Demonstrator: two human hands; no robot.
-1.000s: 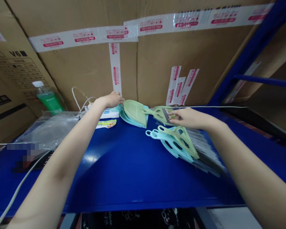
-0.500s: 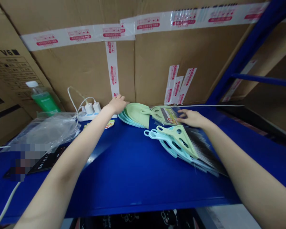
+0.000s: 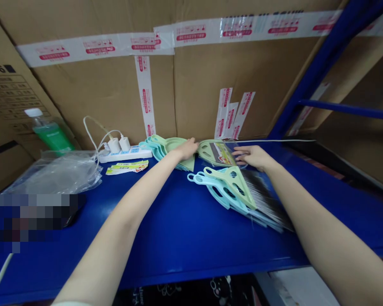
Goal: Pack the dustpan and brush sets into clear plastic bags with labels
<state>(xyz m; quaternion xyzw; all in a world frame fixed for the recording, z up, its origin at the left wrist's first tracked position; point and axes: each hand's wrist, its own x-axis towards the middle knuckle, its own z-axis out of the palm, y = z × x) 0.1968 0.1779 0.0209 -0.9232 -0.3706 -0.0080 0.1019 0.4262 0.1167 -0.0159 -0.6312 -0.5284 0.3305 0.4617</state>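
My left hand rests on the right edge of the top green dustpan, fingers closed over it. That dustpan tops a nested stack of green and light-blue dustpans at the back of the blue shelf. Just to its right lies a green brush set in a clear bag with a printed card. My right hand pinches the bag's right side. In front of that hand lies a fanned pile of green and light-blue hand brushes with dark bristles.
Taped cardboard boxes wall the back of the shelf. At the left stand a white power strip with chargers, a green bottle, crumpled clear bags and small printed cards. A blue rack post rises at the right.
My left hand has slid right from the far left end of the dustpan stack to its right edge. The right hand has stayed on the bagged set. The camera has shifted a little right.
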